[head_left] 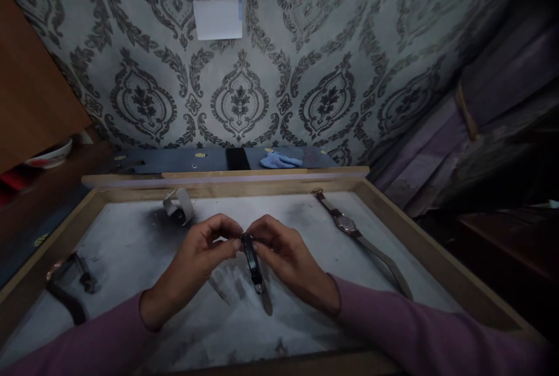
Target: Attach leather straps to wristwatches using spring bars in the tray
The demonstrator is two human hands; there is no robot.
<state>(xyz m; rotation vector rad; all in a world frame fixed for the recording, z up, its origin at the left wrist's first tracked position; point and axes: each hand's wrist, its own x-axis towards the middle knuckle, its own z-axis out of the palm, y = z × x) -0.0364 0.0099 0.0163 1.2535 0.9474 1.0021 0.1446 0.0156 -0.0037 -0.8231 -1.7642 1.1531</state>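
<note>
A dark wristwatch strap [252, 262] is pinched between both hands, over the middle of a shallow wooden-framed tray. It hangs toward me, with a buckle and a paler tail at its lower end. My left hand [196, 259] grips its top end with thumb and forefinger. From the other side, my right hand [283, 251] holds the same end, the fingertips of both hands nearly meeting. The watch's case is hidden by my fingers, if it is there. Right of my hands lies a long wristwatch [346, 224] with a round face. A white-strapped watch [180, 207] stands behind my left hand.
At the left lies another dark-strapped watch [65, 300]. The tray's wooden rim [227, 175] surrounds the work surface. Beyond it are a black flat object [237, 159] and a blue cloth [280, 160]. A bowl [50, 153] sits on the left shelf; a curtain [441, 143] hangs at right.
</note>
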